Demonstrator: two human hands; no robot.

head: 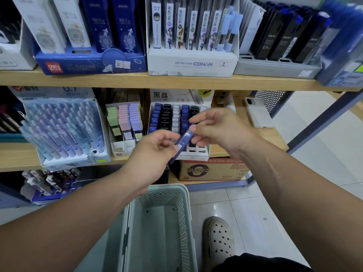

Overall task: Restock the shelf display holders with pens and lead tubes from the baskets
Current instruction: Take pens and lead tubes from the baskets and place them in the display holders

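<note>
1. Both hands are working in front of the middle shelf, sharing one slim, translucent blue plastic lead tube (pixel 185 139) between them.
2. The left hand (pixel 155 152) is curling round the tube's lower half, thumb and fingers pinching it. The right hand (pixel 218 128) is nipping the upper end between thumb and forefinger, its other fingers loosely bent.
3. The tube is hanging in the air, just in front of the white cardboard display holder (pixel 204 154) with its rows of blue, black and white caps, and above the pale green perforated plastic basket (pixel 184 213) on the floor.
4. Its long axis is running on a slant: the lower end is pointing down and left into the left hand, the upper end is pointing up and right towards the holder.
5. I'd say this is the placing step, with the tube being lined up for a slot.
6. Next, it looks like one hand needs to let go while the other is tipping the tube to match the rows and sliding it into a free slot among the blue ones. I can't tell from here which slot is free.
</note>
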